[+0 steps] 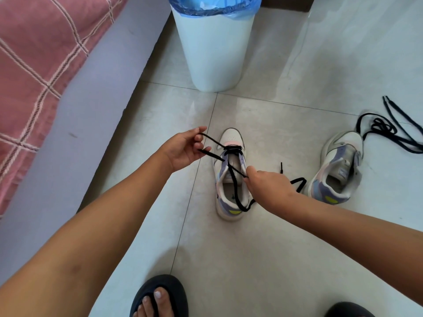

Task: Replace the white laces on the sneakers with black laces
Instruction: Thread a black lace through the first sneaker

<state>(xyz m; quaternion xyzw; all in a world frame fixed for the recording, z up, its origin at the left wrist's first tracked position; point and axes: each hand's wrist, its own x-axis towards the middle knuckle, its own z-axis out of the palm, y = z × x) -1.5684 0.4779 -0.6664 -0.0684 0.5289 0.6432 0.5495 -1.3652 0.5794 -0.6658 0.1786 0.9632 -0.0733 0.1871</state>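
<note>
Both bare forearms reach forward and downward from the lower corners of the view, converging toward the centre. The left hand (183,149) is raised, palm turned inward toward the right, its fingers (201,131) partly curled with thumb and fingertips drawn together in a pinch. The right hand (266,183) lies lower and nearer, back of the hand upward, wrist slightly bent, its fingers closed into a tight pinching grip. The two hands are held apart, not touching.
</note>
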